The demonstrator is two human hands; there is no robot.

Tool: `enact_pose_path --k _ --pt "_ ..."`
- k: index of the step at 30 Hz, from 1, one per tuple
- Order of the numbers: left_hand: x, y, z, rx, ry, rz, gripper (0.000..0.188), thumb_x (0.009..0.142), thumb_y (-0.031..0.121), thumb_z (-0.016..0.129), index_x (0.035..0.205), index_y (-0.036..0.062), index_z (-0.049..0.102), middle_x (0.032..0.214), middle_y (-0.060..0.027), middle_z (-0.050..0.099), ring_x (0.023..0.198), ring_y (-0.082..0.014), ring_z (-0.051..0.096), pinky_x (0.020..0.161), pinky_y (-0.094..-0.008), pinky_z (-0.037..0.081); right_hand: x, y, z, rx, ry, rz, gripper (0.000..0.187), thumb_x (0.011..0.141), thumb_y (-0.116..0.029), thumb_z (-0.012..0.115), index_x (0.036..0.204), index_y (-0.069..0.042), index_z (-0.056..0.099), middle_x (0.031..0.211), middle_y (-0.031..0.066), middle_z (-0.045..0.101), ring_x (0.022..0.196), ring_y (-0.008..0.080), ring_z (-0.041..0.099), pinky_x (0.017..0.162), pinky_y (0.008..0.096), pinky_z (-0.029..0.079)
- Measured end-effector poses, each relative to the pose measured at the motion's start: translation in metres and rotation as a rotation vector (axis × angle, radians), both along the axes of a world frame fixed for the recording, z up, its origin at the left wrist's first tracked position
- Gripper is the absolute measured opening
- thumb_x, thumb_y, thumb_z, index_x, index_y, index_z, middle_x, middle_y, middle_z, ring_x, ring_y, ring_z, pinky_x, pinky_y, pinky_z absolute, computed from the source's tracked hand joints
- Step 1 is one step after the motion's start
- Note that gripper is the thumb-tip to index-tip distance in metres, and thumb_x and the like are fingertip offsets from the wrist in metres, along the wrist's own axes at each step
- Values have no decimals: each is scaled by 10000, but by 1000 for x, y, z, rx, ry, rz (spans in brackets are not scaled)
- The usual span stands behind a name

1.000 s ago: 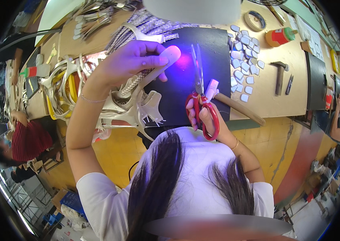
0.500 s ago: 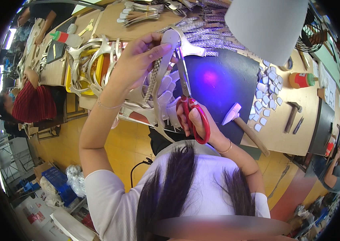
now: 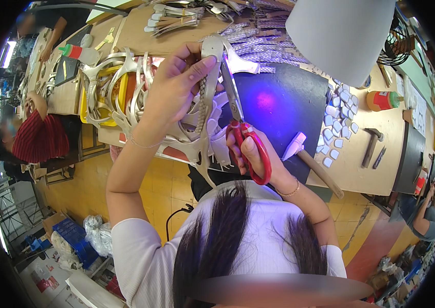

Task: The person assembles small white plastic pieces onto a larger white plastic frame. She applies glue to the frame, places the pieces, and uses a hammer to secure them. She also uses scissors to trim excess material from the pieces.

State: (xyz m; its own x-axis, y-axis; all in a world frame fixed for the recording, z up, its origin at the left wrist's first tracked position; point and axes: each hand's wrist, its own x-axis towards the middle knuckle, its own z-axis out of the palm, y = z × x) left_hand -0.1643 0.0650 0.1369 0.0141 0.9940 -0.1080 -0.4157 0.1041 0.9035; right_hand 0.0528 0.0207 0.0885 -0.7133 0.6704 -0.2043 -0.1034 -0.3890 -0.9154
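Between thumb and fingers my left hand [image 3: 176, 90] pinches a pale leather strap [image 3: 212, 47] near its rounded end. A braided strip [image 3: 202, 105] hangs down beside it. My right hand [image 3: 258, 156] is closed through the red handles of a pair of scissors [image 3: 234, 97]. Their blades point up and away, with the tips at the strap's right edge near my left fingers. Whether the blades touch the leather I cannot tell. Below and left of the strap lie more pale strap pieces [image 3: 189, 149] on the table's near edge.
A hammer [image 3: 315, 164] rests on the black mat [image 3: 294, 102]. To its right are many small pale tabs [image 3: 343, 102], a second hammer [image 3: 370, 146] and a green-capped bottle [image 3: 384, 101]. Straps fill a yellow basket [image 3: 85, 105] at left. A white lamp shade [image 3: 338, 41] overhangs the table.
My left hand and the strap end have shifted slightly left. The scissors stay beside the strap, their tips also slightly further left and the handles a little lower. Both grips look the same.
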Motion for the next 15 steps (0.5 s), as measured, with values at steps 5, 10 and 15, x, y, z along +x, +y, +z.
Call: enact_pose_path --k 5,10,15 --pt "7 -3 -3 45 -23 74 217 957 83 650 1150 20 573 986 -89 676 810 -173 666 729 -321 573 2 2 2 -24 -48 19 793 818 -810 524 1020 -43 539 679 -21 464 496 64 484 427 213 419" --pt "8 -3 -6 38 -13 84 203 931 25 667 1102 12 558 1024 -72 653 877 -127 660 776 -316 618 3 5 1 43 -142 14 808 804 -825 518 987 -39 544 664 -6 482 523 89 518 460 243 434" --pt "15 -6 -9 22 25 142 204 929 30 678 1087 23 549 996 -60 643 846 -103 633 774 -266 576 2 4 2 175 -210 5 755 875 -762 498 918 -10 542 652 71 562 632 228 636 584 368 485"
